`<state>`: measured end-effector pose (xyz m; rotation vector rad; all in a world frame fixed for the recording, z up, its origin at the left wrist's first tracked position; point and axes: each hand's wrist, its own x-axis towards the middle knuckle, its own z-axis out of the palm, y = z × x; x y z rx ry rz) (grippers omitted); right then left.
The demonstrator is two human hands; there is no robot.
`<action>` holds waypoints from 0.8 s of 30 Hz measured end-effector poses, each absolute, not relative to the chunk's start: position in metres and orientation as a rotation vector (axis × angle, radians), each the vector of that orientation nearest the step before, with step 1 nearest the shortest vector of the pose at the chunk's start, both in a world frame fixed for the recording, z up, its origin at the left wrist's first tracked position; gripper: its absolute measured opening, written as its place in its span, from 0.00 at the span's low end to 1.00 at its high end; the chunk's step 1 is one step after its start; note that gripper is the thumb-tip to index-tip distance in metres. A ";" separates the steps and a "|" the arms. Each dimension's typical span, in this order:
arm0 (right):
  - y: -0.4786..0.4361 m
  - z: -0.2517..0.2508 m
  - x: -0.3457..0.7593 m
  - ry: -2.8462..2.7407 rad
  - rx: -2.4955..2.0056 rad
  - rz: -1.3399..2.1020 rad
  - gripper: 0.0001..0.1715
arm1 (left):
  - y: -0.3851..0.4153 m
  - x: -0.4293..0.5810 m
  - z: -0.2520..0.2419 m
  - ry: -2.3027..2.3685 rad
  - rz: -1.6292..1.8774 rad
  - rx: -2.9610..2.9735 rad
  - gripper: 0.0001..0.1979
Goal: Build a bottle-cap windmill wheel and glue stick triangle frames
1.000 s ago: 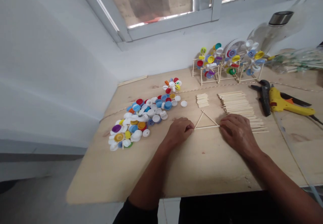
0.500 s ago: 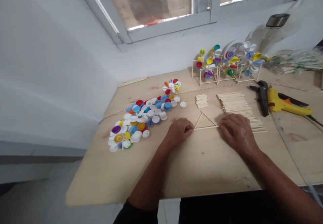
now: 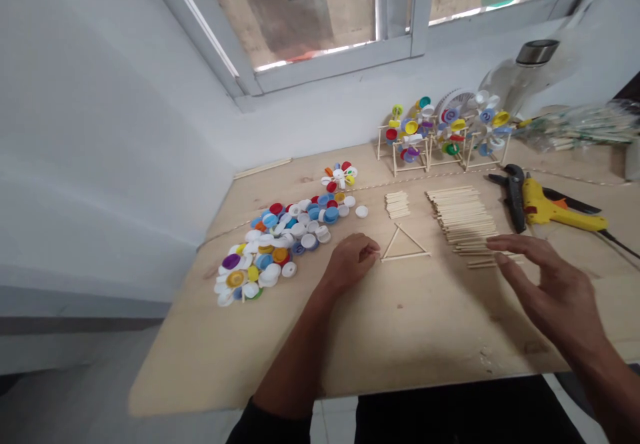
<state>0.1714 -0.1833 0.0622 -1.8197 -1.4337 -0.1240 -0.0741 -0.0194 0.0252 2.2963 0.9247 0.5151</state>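
Observation:
A triangle of three thin sticks (image 3: pixel 406 255) lies flat on the wooden table (image 3: pixel 400 337). My left hand (image 3: pixel 354 259) rests just left of its lower left corner, fingers curled together; whether anything is pinched in them is too small to tell. Over the right end of the long stick pile (image 3: pixel 463 221), my right hand (image 3: pixel 555 291) is raised, thumb and fingers apart, holding nothing. A small group of short sticks (image 3: pixel 397 205) lies behind the triangle. Right of the long sticks is a yellow glue gun (image 3: pixel 545 207).
Many coloured bottle caps (image 3: pixel 280 241) spread at the left, with a cap wheel (image 3: pixel 339 176) behind them. Several cap wheels on stick frames (image 3: pixel 445 134) stand by the wall. A black clamp-like tool (image 3: pixel 515 197) touches the glue gun area. A bagged stick bundle (image 3: pixel 580 127) lies back right.
My right hand has let go of the triangle's right corner, lifted and moved right, opening over the sticks. My left hand has drawn slightly left from the triangle's corner. The view has shifted a little.

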 end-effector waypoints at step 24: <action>-0.173 0.044 0.326 -1.776 -2.505 -0.684 0.22 | -0.046 -0.032 0.002 0.595 0.916 2.952 0.06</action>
